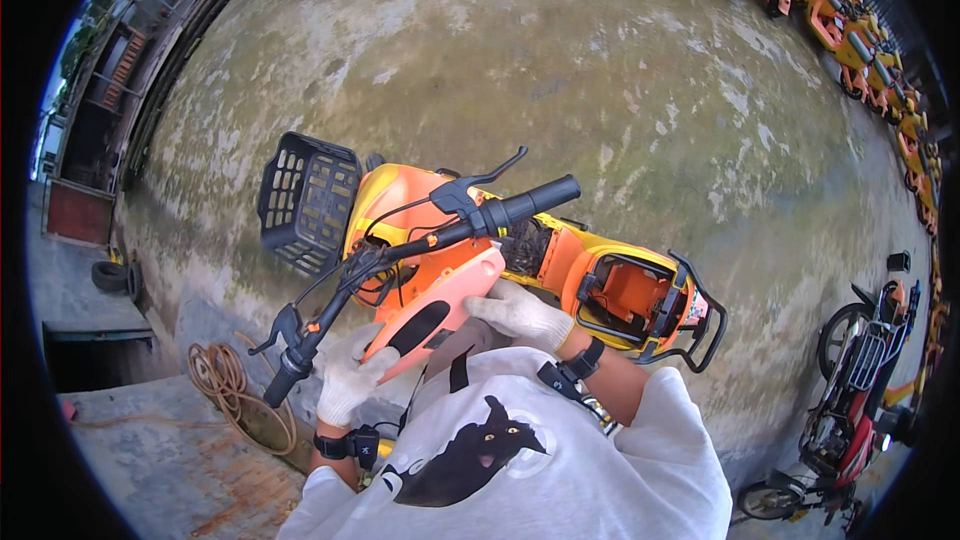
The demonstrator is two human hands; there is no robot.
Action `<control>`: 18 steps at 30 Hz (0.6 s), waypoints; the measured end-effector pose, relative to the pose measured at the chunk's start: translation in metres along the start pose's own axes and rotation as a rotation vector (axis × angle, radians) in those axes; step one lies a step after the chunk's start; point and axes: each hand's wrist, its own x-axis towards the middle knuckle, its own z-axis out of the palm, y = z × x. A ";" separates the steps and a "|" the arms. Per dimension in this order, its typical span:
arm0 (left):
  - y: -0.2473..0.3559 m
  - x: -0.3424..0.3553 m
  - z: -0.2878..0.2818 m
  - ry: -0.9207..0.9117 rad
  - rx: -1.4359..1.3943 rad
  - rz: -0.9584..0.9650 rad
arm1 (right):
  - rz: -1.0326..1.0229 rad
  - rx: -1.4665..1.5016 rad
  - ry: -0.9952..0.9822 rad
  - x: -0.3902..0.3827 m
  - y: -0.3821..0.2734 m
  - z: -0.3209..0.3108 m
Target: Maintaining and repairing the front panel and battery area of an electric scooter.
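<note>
Gripping a loose orange-pink body panel (pixel 437 312) with both gloved hands, the person holds it against the front column of an orange and yellow scooter (pixel 560 260) near picture centre: the left hand (pixel 350 380) is closed on its lower end at 7 o'clock, the right hand (pixel 520 313) pressed on its edge at 5 o'clock. By my reading the panel is neither seated nor clear; the seat bay (pixel 640 295) at 3 o'clock lies open, while the black basket (pixel 305 200) at 10 o'clock remains mounted.
</note>
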 end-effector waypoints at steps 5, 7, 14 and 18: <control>0.009 -0.013 -0.002 0.201 0.042 0.009 | 0.029 0.084 0.005 0.000 -0.016 0.020; 0.012 -0.017 -0.005 0.273 0.078 0.079 | 0.135 0.116 0.032 0.001 -0.022 0.027; -0.007 -0.031 -0.049 0.644 0.140 0.338 | 0.143 0.080 0.130 0.017 -0.002 0.044; -0.039 -0.038 -0.074 0.726 0.402 0.462 | 0.088 0.114 0.251 0.027 0.003 0.070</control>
